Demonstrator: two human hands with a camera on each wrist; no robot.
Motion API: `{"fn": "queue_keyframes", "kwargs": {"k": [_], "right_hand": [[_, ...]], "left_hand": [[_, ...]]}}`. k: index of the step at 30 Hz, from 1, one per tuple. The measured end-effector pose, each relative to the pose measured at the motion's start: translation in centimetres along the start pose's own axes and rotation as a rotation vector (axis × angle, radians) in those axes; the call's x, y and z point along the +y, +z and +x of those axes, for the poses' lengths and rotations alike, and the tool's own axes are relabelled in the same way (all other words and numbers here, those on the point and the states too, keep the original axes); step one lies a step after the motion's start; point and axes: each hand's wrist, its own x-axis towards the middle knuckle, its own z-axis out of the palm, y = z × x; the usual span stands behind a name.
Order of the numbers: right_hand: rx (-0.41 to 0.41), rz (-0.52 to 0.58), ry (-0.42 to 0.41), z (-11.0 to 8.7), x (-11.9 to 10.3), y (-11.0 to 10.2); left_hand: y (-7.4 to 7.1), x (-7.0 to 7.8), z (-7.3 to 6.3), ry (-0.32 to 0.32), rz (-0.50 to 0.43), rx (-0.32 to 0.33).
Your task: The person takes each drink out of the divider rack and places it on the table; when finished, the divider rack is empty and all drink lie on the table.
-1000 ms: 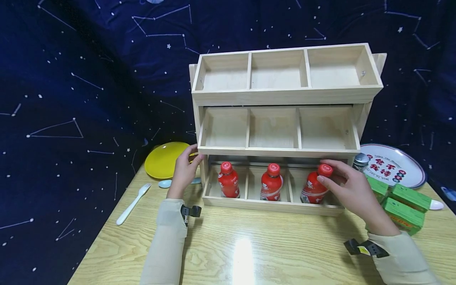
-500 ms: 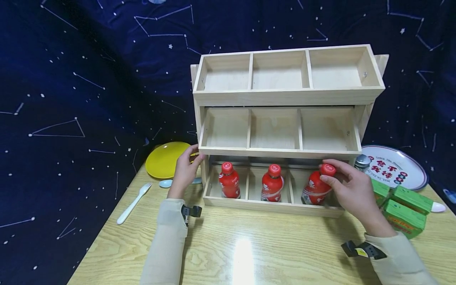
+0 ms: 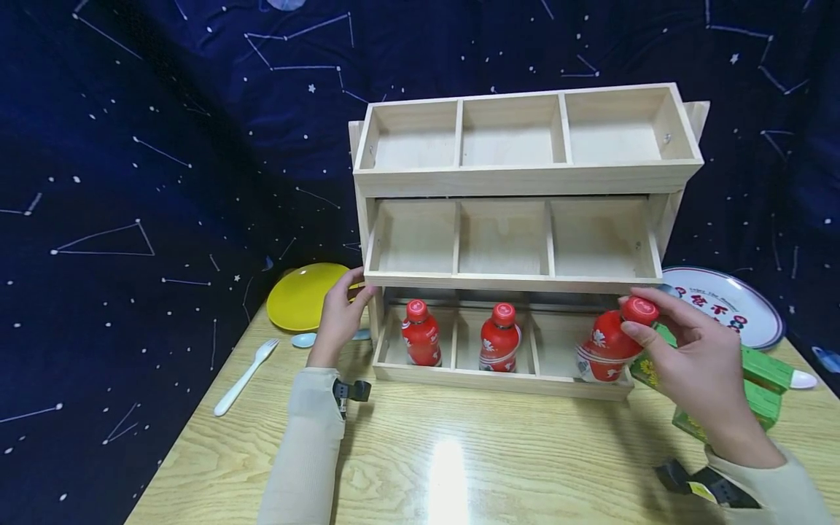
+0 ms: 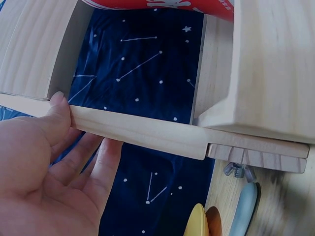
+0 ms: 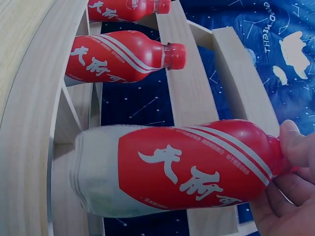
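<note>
A three-tier wooden rack (image 3: 518, 281) stands on the table. My left hand (image 3: 340, 317) holds its left upright (image 4: 138, 129), thumb on one side and fingers on the other. My right hand (image 3: 705, 364) pinches a red-labelled plastic bottle (image 3: 607, 348) around its cap and neck. That bottle leans to the right over the bottom tier's right compartment, its base near the front board. In the right wrist view the bottle (image 5: 172, 172) shows a pale, see-through lower part. Similar bottles stand in the bottom tier's left compartment (image 3: 421, 339) and middle compartment (image 3: 500, 343).
Several green boxes (image 3: 761, 405) sit right of the rack, partly behind my right hand, with a white lettered plate (image 3: 728, 299) behind them. On the left are a yellow plate (image 3: 305, 295), a white fork (image 3: 246, 379) and a light-blue spoon (image 3: 304, 340). A dark starry cloth (image 3: 197, 182) hangs behind.
My right hand has moved right and toward me with the bottle, which now tilts more and overlaps the bottom tier's front board. The left hand stays on the upright.
</note>
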Motion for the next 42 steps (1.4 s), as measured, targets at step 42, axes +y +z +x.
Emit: {"fn": "queue_keyframes", "kwargs": {"k": [42], "right_hand": [[-0.167, -0.361, 0.337, -6.3, 3.6, -6.0]], "left_hand": [[0.2, 0.0, -0.1, 0.012, -0.003, -0.001]]}}
